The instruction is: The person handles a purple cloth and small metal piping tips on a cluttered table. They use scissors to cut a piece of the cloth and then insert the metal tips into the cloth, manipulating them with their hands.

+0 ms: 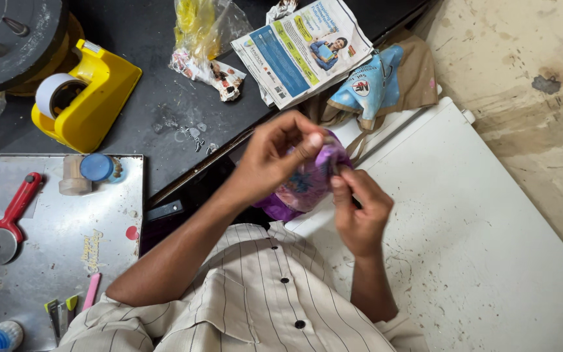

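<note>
Dark tabletop (144,39) up top; blue-white leaflet (304,49) just above a purple pouch (307,182), pinched by both left hand (275,156) and right hand (360,208). Metal tray (53,261) far left holds a red cutter (4,225).

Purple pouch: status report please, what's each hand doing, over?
Left hand and right hand both pinching purple pouch top. Held above white board. Nothing blocking.

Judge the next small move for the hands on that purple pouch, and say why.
Probably a small pull apart at the top edge. The left hand and right hand both pinch the upper rim of the purple pouch with fingertips close together, holding it in the air over the white board. Whether the rim is open is hidden by the fingers.
</note>
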